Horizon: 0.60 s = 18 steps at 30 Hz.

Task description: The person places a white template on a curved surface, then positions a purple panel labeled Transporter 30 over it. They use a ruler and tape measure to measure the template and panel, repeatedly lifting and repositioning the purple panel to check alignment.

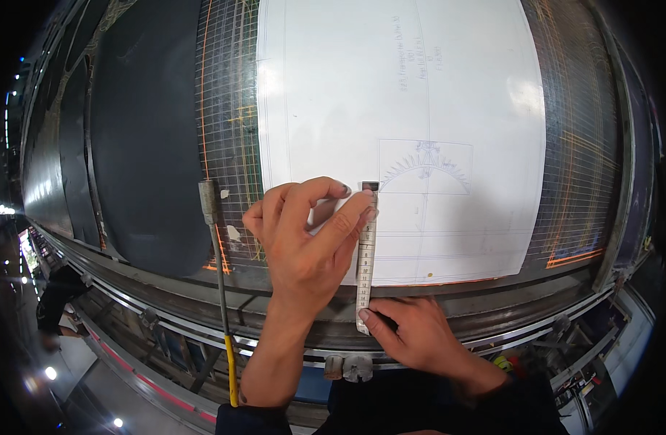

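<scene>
The left hand (304, 243) comes in from below with a bent wrist and arched fingers, its fingertips clamped on the upper end of a tape measure (364, 268); the right hand (416, 337) reaches in from the lower right, thumb laid over the tape's lower end and pinching it. The tape runs nearly straight up and down between them, crossing the near edge of a white paper sheet (326, 109), its dark end tab just beside the lower left corner of a pencil-like arched, toothed drawing (426, 170). Under the glossy paper lies a worn dark cutting mat (231, 94) gridded in orange and yellow. To the left are a matte black sheet (148, 130) and a thin metal rod (222, 290) with a blocky head and yellow grip. Metal rails (492, 341) edge the table; beyond, a dim workshop shows small bright lamps (51, 373).
</scene>
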Each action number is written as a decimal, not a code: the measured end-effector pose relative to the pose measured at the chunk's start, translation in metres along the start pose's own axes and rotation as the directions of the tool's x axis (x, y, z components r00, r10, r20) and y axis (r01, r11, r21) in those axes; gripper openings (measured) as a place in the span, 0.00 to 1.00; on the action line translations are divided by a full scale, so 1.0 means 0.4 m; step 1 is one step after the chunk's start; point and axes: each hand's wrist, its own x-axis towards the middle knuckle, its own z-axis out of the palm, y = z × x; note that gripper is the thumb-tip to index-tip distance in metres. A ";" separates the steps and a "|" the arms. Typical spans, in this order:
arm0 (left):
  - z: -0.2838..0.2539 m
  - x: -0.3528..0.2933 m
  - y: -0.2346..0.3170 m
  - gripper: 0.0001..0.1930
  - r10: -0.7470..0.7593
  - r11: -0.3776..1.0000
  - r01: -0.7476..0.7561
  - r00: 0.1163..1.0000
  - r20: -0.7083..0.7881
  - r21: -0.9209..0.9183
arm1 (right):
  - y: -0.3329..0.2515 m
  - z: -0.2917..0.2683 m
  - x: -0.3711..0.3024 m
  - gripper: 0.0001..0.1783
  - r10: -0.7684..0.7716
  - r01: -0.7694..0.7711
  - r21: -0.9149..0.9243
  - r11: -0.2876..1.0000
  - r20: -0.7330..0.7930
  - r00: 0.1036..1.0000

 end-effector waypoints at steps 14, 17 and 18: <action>-0.010 0.013 0.003 0.13 -0.074 0.996 0.077 0.995 0.073 -0.038 | -0.001 -0.012 0.000 0.09 -0.002 0.002 0.047 0.999 0.008 1.000; -0.007 0.011 0.000 0.13 -0.071 0.997 0.073 0.995 0.069 -0.039 | -0.003 -0.011 0.000 0.10 -0.014 0.014 0.038 0.999 0.005 1.000; -0.006 0.010 0.000 0.13 -0.069 0.997 0.071 0.995 0.068 -0.039 | -0.001 -0.010 -0.001 0.10 -0.016 0.016 0.031 0.999 0.004 1.000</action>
